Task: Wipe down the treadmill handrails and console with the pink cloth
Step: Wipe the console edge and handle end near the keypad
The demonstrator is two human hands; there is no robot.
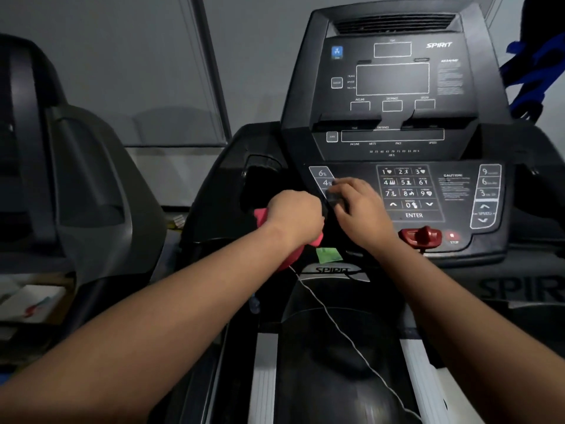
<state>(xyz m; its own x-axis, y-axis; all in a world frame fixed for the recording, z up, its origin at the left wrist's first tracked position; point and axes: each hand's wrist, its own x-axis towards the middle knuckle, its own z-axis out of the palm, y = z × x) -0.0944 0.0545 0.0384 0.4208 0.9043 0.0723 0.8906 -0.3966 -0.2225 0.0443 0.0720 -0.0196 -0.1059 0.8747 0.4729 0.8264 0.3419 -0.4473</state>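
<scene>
The left hand (293,214) grips the pink cloth (286,258), which is mostly hidden beneath it, beside the dark pocket (260,182) at the left of the console (394,139); the pocket's contents are unreadable. The right hand (360,206) curls at the incline keys (321,174); whether it holds anything I cannot tell.

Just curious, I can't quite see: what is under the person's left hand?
A pink cloth, bunched under the left hand, showing at its left and below the wrist. The hand covers most of it and the treadmill console part beneath.

The left hand (295,217) covers most of the cloth (262,216); the right hand's (359,208) fingertips (337,194) are blurred; the console's (394,148) caution print (454,186) is unreadable.
</scene>
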